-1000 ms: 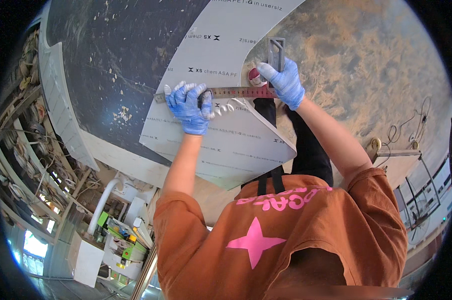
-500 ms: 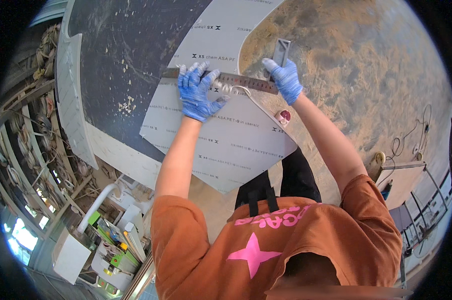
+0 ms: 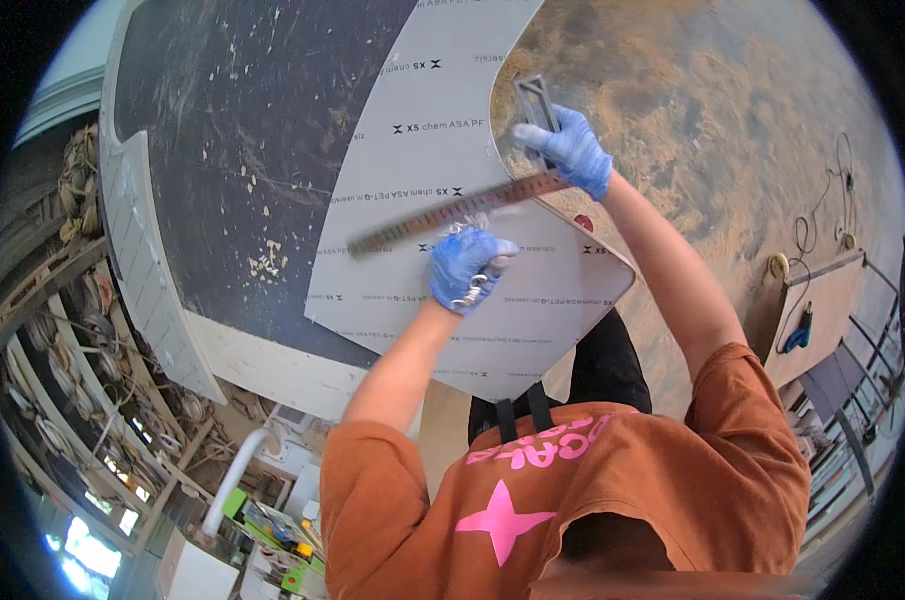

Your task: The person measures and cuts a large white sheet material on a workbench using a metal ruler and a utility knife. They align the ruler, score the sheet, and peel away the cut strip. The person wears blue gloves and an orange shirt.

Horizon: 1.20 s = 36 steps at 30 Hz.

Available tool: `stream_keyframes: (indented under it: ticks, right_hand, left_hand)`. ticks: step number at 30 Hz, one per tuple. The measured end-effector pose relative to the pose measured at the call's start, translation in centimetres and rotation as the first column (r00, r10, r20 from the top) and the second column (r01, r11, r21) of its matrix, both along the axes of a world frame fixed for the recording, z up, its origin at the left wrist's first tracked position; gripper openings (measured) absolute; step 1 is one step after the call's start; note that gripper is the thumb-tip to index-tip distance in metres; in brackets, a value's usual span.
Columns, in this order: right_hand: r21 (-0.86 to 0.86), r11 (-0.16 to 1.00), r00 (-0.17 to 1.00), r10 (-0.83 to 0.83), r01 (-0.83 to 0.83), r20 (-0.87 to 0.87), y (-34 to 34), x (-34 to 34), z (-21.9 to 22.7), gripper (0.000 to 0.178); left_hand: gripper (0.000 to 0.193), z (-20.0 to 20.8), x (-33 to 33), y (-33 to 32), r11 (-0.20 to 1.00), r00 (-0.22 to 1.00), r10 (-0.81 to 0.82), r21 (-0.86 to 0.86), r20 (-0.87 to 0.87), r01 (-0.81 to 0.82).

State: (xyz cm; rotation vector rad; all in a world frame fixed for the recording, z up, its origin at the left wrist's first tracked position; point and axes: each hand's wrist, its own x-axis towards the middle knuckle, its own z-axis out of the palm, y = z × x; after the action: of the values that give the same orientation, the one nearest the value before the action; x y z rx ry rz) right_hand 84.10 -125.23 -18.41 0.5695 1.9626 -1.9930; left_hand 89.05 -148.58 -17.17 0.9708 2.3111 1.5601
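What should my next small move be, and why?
Probably drop the curled pale strips away from the square's blade: the left hand seems closed around them, so it isn't free to steady the blade, which slants across the gray panel while the right hand grips its handle.

Grey panel [image 3: 402,165]: black lettering. Orange shirt [image 3: 557,485]: pink lettering.

Bright, soft overall, shadows faint; glare blown out at the opening [image 3: 87,545] beyond the counter's [image 3: 232,130] near left corner; ruler [image 3: 457,213] motion-blurred, worst at its left end; print on the pale sheet [image 3: 402,165] mostly legible; fisheye bends straight edges near the rim, corners black.
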Motion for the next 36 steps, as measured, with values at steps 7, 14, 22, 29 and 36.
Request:
stream_keyframes:
  ticks: [7, 14, 22, 29, 36]
  right_hand:
    - [0.018, 0.939, 0.938, -0.341, 0.342, -0.058, 3.0, 0.1, -0.5, 0.029]
    - [0.069, 0.959, 0.96, -0.27, 0.275, -0.076, 5.3, -1.1, -0.3, 0.03]
    - [0.116, 0.972, 0.979, -0.205, 0.206, -0.02, 1.9, -2.5, -0.8, 0.034]
    - [0.132, 0.952, 0.961, -0.271, 0.275, -0.046, 0.7, -1.6, -0.9, 0.028]
    - [0.1, 0.922, 0.927, -0.375, 0.374, -0.002, -1.9, 0.1, -0.6, 0.026]
  left_hand:
    - [0.049, 5.9, 2.1, -2.0, 0.802, 0.72, 0.309, 0.237, 0.622, -0.549]
    - [0.069, 3.7, -9.3, -4.3, 0.678, 0.662, 0.732, 0.068, -0.163, -0.732]
    - [0.026, -0.3, -10.6, -2.8, 0.847, 0.843, 0.243, -0.319, -0.48, -0.426]
    - [0.022, -1.5, -10.1, -2.9, 0.826, 0.815, 0.312, -0.284, -0.489, -0.487]
    - [0.02, -1.4, -10.0, -2.6, 0.801, 0.81, 0.309, -0.322, -0.498, -0.504]
